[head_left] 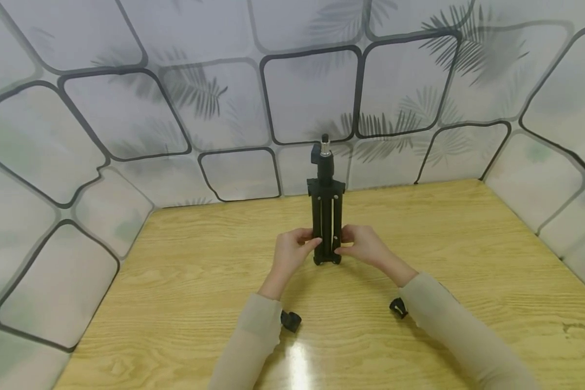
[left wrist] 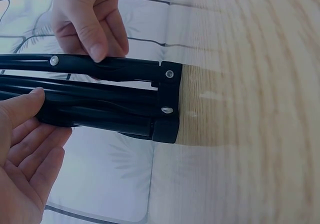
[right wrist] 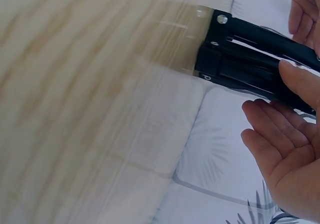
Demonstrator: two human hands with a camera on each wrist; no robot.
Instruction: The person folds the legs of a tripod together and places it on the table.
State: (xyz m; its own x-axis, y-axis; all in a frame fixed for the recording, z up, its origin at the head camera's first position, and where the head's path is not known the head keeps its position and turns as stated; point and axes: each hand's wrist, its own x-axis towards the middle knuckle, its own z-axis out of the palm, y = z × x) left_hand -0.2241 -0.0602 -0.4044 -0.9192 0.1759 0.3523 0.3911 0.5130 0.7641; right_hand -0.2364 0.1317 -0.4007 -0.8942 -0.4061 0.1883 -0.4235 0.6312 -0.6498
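Left grip [head_left: 291, 250] and right grip [head_left: 367, 247] pinch the black stand [head_left: 325, 189], upright on the surface [head_left: 200, 271]. Steadying its legs [head_left: 338, 216] seems the step; next likely calls for even pressure.

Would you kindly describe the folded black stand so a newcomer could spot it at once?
On the wood-grain table, look toward the patterned backdrop. The folded black stand is upright between the left hand and right hand, which hold its lower part. Unlike the small black pieces near the sleeves, it is tall, with a silvery section near its top.
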